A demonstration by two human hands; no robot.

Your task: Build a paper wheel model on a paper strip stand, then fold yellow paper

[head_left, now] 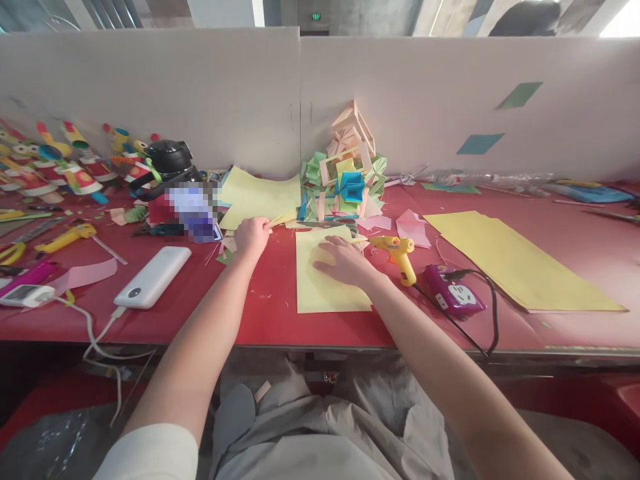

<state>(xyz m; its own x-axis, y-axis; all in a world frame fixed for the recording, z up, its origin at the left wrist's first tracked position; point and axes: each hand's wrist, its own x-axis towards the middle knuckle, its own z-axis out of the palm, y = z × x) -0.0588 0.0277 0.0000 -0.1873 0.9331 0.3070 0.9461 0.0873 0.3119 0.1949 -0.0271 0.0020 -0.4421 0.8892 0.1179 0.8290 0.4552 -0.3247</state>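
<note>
A sheet of pale yellow paper [320, 290] lies flat near the table's front edge. On it rests my right hand [345, 260], palm down with the fingers spread. To the left, my left hand [253, 237] is closed, and a narrow pointed piece of yellow paper [284, 219] sticks out from its fingers. A larger, curling yellow sheet [260, 200] stands behind that hand. Grey-handled scissors [350, 227] lie just beyond the flat sheet, partly covered. Beside my right hand is a yellow hot glue gun [400, 255], its nozzle toward my fingers.
Folded paper models [350, 180] are piled against the partition [200, 87]. A purple power socket [455, 291] with a black cable and a stack of yellow sheets [520, 267] are on the right. A white power bank [153, 277], a phone [195, 210] and a black bottle [173, 160] stand left.
</note>
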